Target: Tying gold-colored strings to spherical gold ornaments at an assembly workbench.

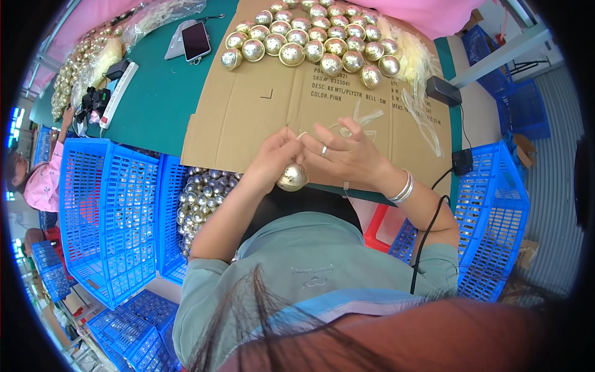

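A round gold bell point(292, 178) with a dark pattern hangs just below my hands, in front of my body. My left hand point(273, 155) is closed in a pinch at the top of it. A bit of cream ribbon point(302, 135) shows between my fingertips. My right hand point(350, 154), wearing a ring and bracelets, pinches at this ribbon from the other side, its outer fingers raised. Under both hands lies the front of a flat brown cardboard sheet point(235, 124). Loose strands of pale ribbon point(365, 119) rest on the cardboard beyond my right hand.
Many gold bells point(291, 54) cover the far cardboard, beside a bundle of cream ribbons point(406, 56). A blue crate point(170, 248) of bells stands at my left. A phone point(196, 42) and power strip point(119, 93) lie on the green table. Another person point(43, 186) works at far left.
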Available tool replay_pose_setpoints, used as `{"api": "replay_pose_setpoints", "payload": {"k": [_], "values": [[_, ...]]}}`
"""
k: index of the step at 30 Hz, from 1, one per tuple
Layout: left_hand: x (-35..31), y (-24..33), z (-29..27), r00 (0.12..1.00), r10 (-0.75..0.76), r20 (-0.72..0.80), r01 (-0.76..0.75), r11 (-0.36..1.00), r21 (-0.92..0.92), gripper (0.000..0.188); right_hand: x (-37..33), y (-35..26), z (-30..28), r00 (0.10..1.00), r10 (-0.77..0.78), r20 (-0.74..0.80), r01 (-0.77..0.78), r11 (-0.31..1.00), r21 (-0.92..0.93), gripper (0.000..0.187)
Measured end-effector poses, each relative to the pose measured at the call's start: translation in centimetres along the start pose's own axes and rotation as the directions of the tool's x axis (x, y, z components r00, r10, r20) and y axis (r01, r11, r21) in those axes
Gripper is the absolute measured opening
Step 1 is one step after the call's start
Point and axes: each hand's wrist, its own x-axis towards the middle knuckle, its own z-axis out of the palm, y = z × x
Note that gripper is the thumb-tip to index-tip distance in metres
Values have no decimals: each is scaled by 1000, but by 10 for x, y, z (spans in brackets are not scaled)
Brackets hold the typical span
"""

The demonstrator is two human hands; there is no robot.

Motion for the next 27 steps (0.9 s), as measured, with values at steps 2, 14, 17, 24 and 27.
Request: {"api": "replay_pose_setpoints", "payload": {"k": [2,14,17,24,27], "values": [[2,6,-5,992,-116,53,118,993,-29,8,-3,5,-1,992,-120,33,122,989,-78,21],[17,14,-16,858,-459,229,476,879,-19,22,-15,16,-1,968,-241,-65,228,961,-157,13],[14,13,-13,870,-450,202,468,883,-48,23,-18,13,-3,979,-198,-38,190,969,-161,15],[0,13,10,990,-140,-9,138,982,-132,10,-13,-14,-4,994,94,-60,-97,994,-55,17],[-4,3,12,993,78,-84,-78,997,-4,12,-9,-37,0,930,356,-90,-347,932,103,24]]}}
